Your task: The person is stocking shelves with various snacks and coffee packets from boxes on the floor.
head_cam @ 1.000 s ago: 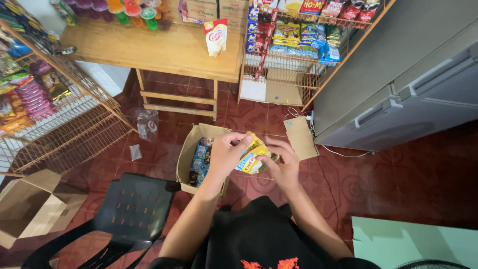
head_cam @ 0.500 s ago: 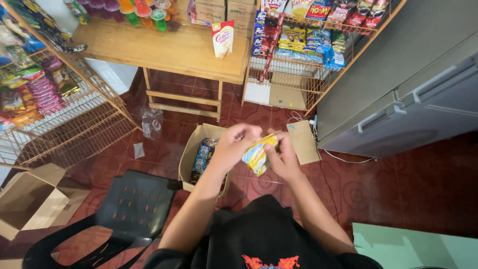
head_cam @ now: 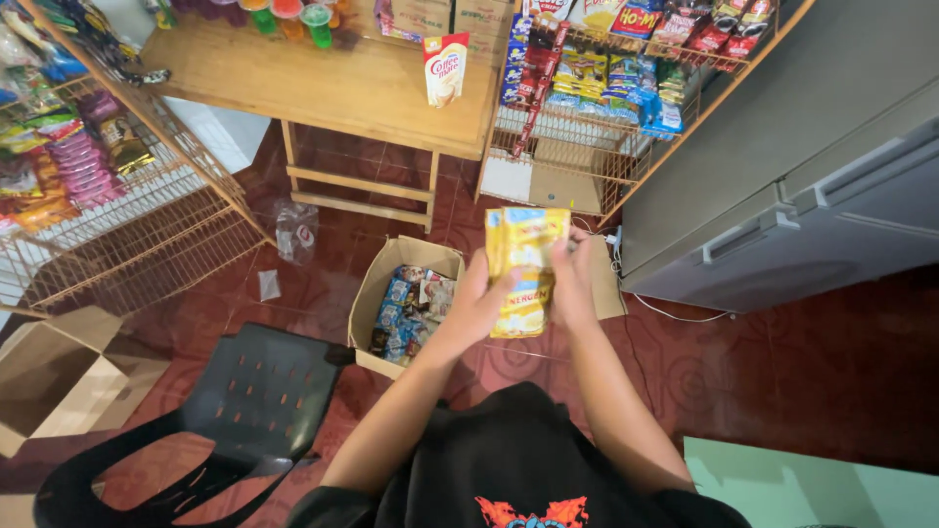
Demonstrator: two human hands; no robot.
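A grey metal cabinet (head_cam: 782, 186) filled the right of the small shop, its long handles facing a red patterned floor (head_cam: 831, 372). A wooden desk (head_cam: 333, 88) stood against the far wall, a lone white and red carton (head_cam: 445, 68) upright near its front edge and coloured cups (head_cam: 284, 15) behind. Wire racks flanked it: one on the left (head_cam: 117, 235) hung with snack strips, one to the right (head_cam: 597, 117) packed with sachets and packets. A black plastic chair (head_cam: 245, 401) sat close at the person's left, hemming in the approach to an open cardboard box (head_cam: 377, 293) on the floor, part-filled with blue packets. An empty carton (head_cam: 49, 381) lay further left, and a crumpled clear bag (head_cam: 295, 232) rested under the desk.

Over the box, the person's left hand (head_cam: 479, 303) and right hand (head_cam: 570, 284) were closed round a stack of yellow sachets (head_cam: 523, 269), one on each side, apparently squaring the edges. The stack was held upright at chest height, well above the box and clear of everything.
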